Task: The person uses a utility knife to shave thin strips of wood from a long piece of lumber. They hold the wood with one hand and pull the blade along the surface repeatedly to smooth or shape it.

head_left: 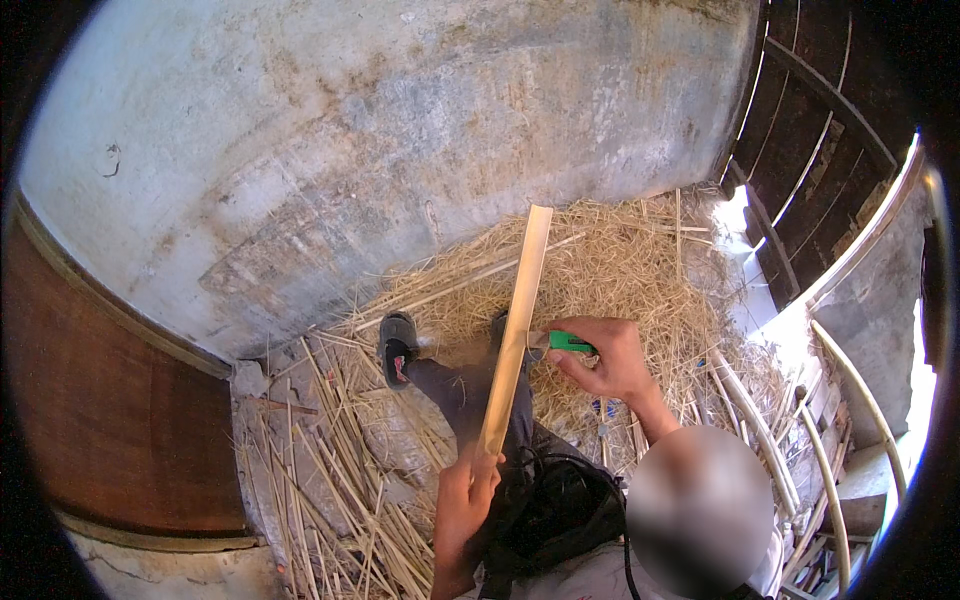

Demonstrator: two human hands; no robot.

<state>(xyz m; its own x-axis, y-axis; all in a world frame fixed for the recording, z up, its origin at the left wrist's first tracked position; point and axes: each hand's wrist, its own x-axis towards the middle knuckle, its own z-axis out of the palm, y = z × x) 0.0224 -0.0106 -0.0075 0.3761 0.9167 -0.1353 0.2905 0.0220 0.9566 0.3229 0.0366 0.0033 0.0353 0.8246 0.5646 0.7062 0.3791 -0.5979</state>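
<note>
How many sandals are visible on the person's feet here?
1 clearly: a dark sandal on the foot left of the bamboo strip. The other foot's is mostly hidden behind the strip.

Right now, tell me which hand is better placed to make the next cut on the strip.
Right. The right hand already holds the green-handled knife against the bamboo strip, while the left hand grips its lower end, steadying it.

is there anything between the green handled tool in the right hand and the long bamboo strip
Nothing visible. The right hand holds the green-handled tool with its tip right at the edge of the long pale bamboo strip, which the left hand grips at its lower end. Only straw shavings lie behind.
</note>
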